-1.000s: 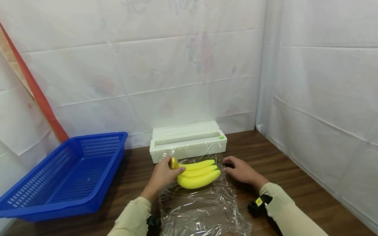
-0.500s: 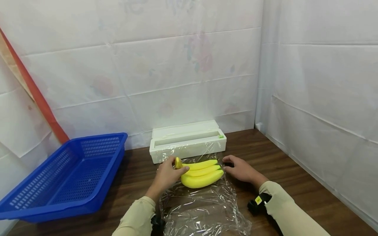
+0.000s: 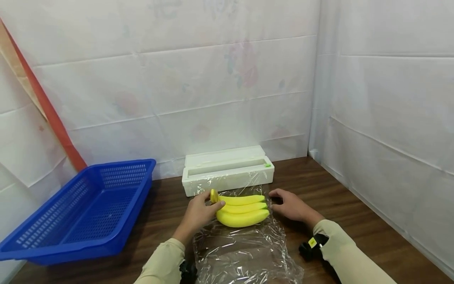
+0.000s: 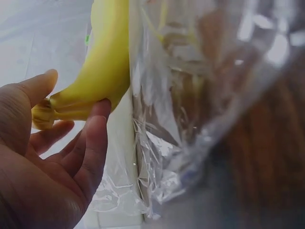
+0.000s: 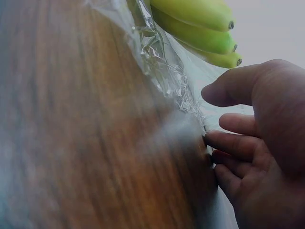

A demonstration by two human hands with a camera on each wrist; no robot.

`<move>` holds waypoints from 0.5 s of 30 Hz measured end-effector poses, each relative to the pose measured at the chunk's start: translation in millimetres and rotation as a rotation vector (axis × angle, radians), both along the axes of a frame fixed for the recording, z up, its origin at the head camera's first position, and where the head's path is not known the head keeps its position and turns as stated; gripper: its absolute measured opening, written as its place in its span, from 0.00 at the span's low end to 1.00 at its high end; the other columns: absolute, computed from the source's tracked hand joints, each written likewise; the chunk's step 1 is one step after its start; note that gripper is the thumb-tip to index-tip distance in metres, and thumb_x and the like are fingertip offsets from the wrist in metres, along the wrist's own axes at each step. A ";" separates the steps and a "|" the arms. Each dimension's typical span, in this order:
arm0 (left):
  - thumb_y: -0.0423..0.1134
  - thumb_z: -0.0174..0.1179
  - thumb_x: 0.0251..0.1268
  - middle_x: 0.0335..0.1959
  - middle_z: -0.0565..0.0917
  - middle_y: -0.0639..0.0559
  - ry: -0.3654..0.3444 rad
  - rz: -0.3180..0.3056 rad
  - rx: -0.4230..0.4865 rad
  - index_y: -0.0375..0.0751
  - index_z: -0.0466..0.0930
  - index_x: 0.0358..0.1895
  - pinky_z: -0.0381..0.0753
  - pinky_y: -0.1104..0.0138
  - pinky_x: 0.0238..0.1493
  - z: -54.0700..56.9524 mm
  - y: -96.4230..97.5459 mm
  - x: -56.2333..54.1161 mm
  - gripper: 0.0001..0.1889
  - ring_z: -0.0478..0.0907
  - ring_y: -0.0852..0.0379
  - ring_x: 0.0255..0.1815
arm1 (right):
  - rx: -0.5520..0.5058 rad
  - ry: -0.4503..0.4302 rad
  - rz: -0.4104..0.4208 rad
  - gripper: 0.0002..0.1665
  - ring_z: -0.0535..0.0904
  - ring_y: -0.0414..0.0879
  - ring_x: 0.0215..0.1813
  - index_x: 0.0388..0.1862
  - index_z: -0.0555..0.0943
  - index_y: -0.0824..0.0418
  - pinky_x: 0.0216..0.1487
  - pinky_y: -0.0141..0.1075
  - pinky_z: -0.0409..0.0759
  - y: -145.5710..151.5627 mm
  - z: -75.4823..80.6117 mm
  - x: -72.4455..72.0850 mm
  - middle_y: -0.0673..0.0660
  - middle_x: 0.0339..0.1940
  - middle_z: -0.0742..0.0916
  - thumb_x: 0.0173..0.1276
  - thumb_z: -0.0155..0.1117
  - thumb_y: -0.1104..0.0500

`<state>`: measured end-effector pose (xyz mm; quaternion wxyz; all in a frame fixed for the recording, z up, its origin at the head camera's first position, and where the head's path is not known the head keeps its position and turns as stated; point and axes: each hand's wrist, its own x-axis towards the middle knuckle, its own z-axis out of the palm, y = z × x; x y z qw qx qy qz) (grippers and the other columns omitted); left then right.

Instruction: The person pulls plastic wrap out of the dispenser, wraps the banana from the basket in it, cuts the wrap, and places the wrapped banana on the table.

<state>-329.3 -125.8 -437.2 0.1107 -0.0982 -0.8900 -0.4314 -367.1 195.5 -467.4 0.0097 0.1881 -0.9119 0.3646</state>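
A bunch of yellow bananas (image 3: pixel 244 217) with green tips lies over a sheet of clear plastic wrap (image 3: pixel 241 260) on the brown table. My left hand (image 3: pixel 198 215) holds the bunch at its stem end, thumb on the near side. In the left wrist view, the banana stem (image 4: pixel 44 114) sits between thumb and fingers, and one fingertip touches the lowest banana's underside. My right hand (image 3: pixel 291 205) rests at the wrap's right edge, just beyond the banana tips (image 5: pixel 231 25). Its thumb and fingers are apart, and I see nothing between them.
Behind the bananas stands a white wrap box (image 3: pixel 227 181) with its lid up; the wrap runs out over its front. A blue plastic basket (image 3: pixel 122 221) is at the left. White sheeting (image 3: pixel 227 94) lines the back and right side.
The left hand and the bananas have shifted slightly to the right over the wrap. The right hand has stayed at the wrap's edge.
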 end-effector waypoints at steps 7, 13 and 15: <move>0.47 0.70 0.64 0.49 0.84 0.41 -0.026 -0.001 0.063 0.39 0.83 0.50 0.82 0.65 0.30 -2.0 1.3 2.8 0.18 0.82 0.57 0.29 | 0.022 0.026 0.020 0.25 0.72 0.61 0.67 0.62 0.78 0.63 0.66 0.57 0.68 1.5 -0.2 0.7 0.62 0.62 0.81 0.68 0.66 0.56; 0.46 0.71 0.62 0.53 0.82 0.39 -0.081 -0.011 0.134 0.35 0.79 0.54 0.84 0.63 0.27 -0.7 1.2 3.9 0.23 0.83 0.54 0.25 | 0.022 0.028 0.022 0.24 0.72 0.61 0.68 0.62 0.78 0.63 0.67 0.57 0.67 0.8 0.5 0.4 0.62 0.63 0.81 0.68 0.65 0.57; 0.45 0.72 0.62 0.55 0.80 0.38 -0.108 -0.025 0.149 0.35 0.78 0.55 0.85 0.61 0.28 0.1 0.2 4.9 0.24 0.83 0.53 0.26 | 0.026 0.025 0.020 0.24 0.72 0.61 0.68 0.62 0.78 0.63 0.67 0.57 0.67 1.1 0.2 0.0 0.62 0.63 0.81 0.68 0.65 0.57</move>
